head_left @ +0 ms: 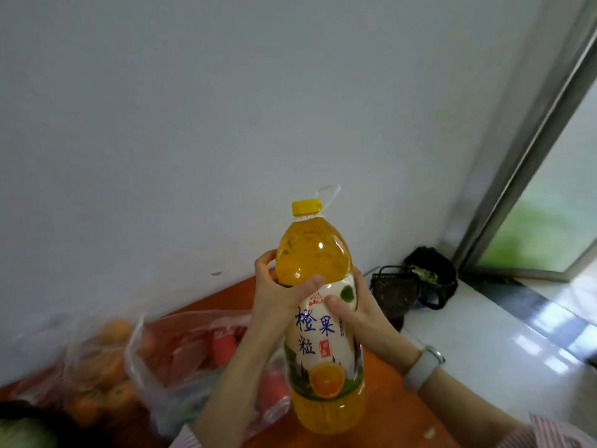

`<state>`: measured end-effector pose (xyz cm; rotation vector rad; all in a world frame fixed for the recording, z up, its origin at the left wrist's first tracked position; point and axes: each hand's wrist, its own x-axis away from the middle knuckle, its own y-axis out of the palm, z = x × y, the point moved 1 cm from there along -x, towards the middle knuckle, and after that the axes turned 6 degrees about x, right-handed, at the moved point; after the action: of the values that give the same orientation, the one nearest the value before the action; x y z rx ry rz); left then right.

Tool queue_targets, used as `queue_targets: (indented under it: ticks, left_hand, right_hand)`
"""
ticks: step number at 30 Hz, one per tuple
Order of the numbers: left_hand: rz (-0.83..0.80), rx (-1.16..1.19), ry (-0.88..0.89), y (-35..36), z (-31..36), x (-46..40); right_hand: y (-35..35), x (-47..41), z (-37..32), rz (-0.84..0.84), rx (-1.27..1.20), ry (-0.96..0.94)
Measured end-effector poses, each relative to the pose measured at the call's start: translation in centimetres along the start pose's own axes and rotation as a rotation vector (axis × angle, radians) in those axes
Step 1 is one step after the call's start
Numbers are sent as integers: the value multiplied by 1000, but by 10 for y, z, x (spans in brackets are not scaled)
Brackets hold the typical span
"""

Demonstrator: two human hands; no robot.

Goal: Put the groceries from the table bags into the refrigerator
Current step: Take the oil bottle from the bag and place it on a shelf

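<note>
Holding the big orange juice bottle (323,318) upright, both hands wrap around its upper part. The left hand (277,292) curls around the left side, thumb lying across the front where the label starts. The right hand (355,305) curls around the right side, thumb pressed on the label. The other fingers of both hands go behind the bottle, so they are mostly hidden. The right wrist wears a white watch (423,367).

The bottle has a yellow cap (307,207) with a clear carry loop (329,194) sticking up at 1 o'clock from it. It is up in the air over the orange table (384,405). Above it, at 12 o'clock, there is only bare wall (226,108).

At 8 o'clock from the bottle lie clear plastic bags (155,360) with round orange fruit (97,383) and red things inside, all blurry. At 3 o'clock, dark baskets (413,286) sit on a white ledge (484,334) below a window (549,221). The striped sleeves (555,431) are cut off at the bottom edge.
</note>
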<state>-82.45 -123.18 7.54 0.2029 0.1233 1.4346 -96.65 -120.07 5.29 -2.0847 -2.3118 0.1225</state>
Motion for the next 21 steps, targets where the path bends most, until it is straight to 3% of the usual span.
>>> queue_targets:
  ticks: [3, 11, 14, 21]
  left_hand:
    - [-178, -93, 22, 60, 4, 14]
    - [-924, -174, 198, 272, 1, 127]
    - [-1143, -146, 134, 346, -29, 200]
    - [-1460, -61, -45, 485, -135, 386]
  right_hand:
    - [-42, 46, -4, 219, -54, -53]
    - [-191, 243, -32, 753, -184, -112]
    - [-237, 348, -39, 879, -167, -73]
    - [-273, 589, -6, 1301, -13, 173]
